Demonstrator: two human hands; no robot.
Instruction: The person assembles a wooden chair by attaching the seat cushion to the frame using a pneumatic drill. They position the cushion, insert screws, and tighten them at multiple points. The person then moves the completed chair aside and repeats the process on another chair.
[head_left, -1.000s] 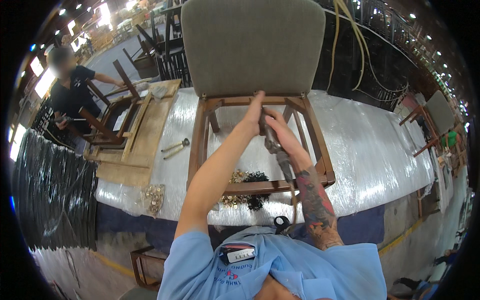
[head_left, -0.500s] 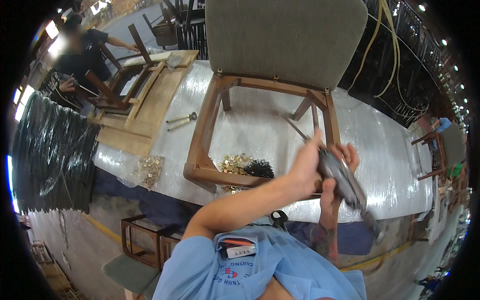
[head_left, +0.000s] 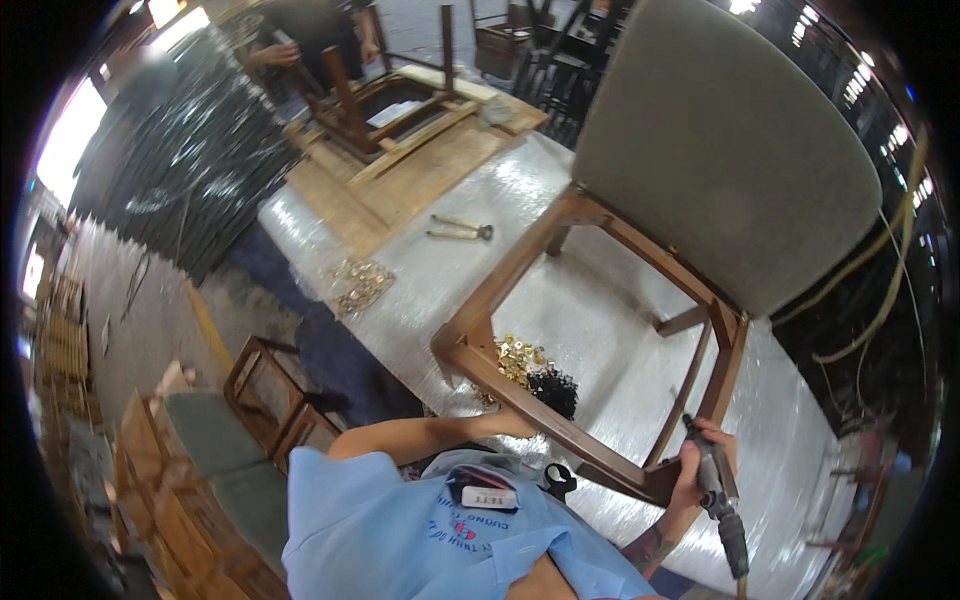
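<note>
A wooden chair frame point(head_left: 575, 430) with a grey-green upholstered back point(head_left: 730, 150) lies on the plastic-wrapped table. My right hand point(head_left: 690, 478) is closed round a dark power screwdriver point(head_left: 712, 470), held beside the frame's near right corner. Its long thin bit points up and away from me, over the frame's edge. My left hand point(head_left: 515, 424) reaches to the near rail, where its fingers are hidden behind the wood. Just beyond that hand lie a heap of brass-coloured brackets point(head_left: 515, 358) and a pile of black screws point(head_left: 554, 393).
Pincers point(head_left: 462, 229) lie left of the frame, near a clear bag of metal fittings point(head_left: 360, 287). Farther back, a co-worker point(head_left: 325, 40) stands by an upturned chair point(head_left: 370, 110) on wooden boards point(head_left: 420, 190). Chairs with green seats point(head_left: 215, 435) stand at my left.
My left hand has left the screwdriver and moved down to the near rail by the fittings. My right hand keeps the screwdriver, now lower at the corner. The view has turned left.
</note>
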